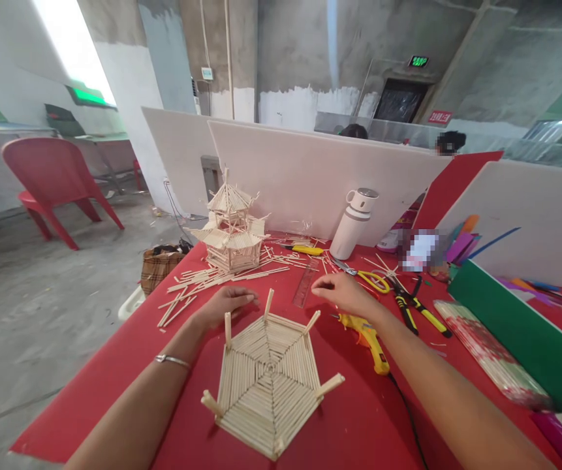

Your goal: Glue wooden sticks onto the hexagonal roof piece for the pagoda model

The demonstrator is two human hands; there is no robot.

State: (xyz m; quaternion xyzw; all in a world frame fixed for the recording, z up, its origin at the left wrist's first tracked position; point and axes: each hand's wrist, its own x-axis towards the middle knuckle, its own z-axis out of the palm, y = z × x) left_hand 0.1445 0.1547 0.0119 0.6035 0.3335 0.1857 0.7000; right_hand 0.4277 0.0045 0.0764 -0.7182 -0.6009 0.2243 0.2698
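A flat hexagonal panel point(246, 365) made of thin wooden sticks lies on the red table, with several short stick posts point(268, 305) standing at its corners. My left hand point(229, 304) is just beyond its far left edge, fingers stretched loosely to the right, holding nothing I can see. My right hand point(342, 291) hovers beyond the far right corner, its fingers loosely bent and apart from the panel. Below my right forearm lies a yellow hot glue gun point(369, 339) with a black cord. A clear ruler point(305, 284) rests between my hands.
A stick pagoda model point(232, 228) stands at the back left among loose sticks point(217, 279). Behind are a yellow cutter point(307, 250) and a white bottle point(354, 225). Scissors point(373, 281), pliers point(415, 307), bagged sticks point(491, 352) and a green board point(520, 333) lie right.
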